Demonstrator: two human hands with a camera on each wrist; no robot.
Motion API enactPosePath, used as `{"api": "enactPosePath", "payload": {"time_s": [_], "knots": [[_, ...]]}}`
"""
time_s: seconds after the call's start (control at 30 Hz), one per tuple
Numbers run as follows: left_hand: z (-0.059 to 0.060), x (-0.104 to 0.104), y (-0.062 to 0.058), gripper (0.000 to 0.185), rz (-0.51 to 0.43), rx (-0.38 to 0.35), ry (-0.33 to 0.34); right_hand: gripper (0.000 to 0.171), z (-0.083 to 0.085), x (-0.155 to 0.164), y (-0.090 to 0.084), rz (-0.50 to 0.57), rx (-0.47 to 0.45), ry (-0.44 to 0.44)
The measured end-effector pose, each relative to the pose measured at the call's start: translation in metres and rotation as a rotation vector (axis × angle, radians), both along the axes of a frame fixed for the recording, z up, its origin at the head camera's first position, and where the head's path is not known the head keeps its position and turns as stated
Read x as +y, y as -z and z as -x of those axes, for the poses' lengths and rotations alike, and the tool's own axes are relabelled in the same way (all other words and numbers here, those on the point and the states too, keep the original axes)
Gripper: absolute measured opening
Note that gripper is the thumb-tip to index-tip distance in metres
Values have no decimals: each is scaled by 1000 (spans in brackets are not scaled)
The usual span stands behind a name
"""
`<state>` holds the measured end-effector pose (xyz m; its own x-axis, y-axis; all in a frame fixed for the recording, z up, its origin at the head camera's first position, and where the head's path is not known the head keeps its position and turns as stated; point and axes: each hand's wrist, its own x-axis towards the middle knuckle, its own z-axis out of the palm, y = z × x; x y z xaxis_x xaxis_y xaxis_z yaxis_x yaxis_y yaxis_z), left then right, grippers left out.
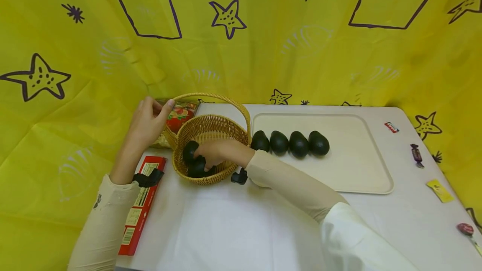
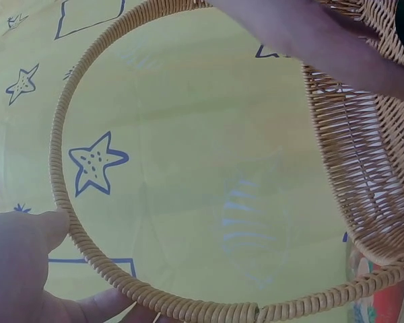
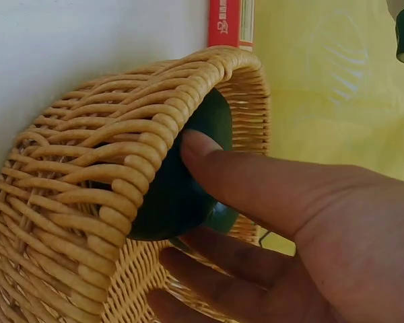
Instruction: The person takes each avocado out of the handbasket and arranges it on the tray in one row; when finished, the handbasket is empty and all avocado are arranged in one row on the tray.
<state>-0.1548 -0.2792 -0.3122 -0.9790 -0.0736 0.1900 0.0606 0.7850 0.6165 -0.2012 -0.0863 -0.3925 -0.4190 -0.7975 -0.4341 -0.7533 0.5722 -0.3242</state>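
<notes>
A wicker basket (image 1: 196,181) with a tall arched handle (image 1: 235,103) stands left of the tray. My left hand (image 1: 144,124) holds the handle low on its left side, thumb and fingers on either side of it in the left wrist view. Reaching into the bowl from the right, my right hand (image 1: 222,152) grips a dark green avocado (image 3: 175,195). Its thumb (image 3: 209,158) lies on the avocado's side and the fingers reach under it. Another avocado (image 1: 190,150) sits beside it in the basket. The undersides of both avocados are hidden.
A cream tray (image 1: 354,158) bears several avocados (image 1: 298,144) in a row along its left part. A red box (image 1: 141,208) lies at left, a colourful packet (image 1: 180,116) behind the basket. Small wrapped sweets (image 1: 417,155) and a lollipop (image 1: 466,229) line the table's right side.
</notes>
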Motion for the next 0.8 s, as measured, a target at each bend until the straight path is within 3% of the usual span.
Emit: {"api": "enactPosePath", "payload": {"time_s": [0.2,0.4,0.63,0.8], "knots": [[-1,1,-2,68,3,-5,-5,61,0,4,1,-19,-48,29],[0,1,-1,66,12,1,4,61,7,12,4,-25,-26,65],[0,0,-1,67,13,1,4,49,20,22,4,-96,-11,114],[0,0,-1,67,15,-3,4,60,27,25,4,-142,16,190]]}}
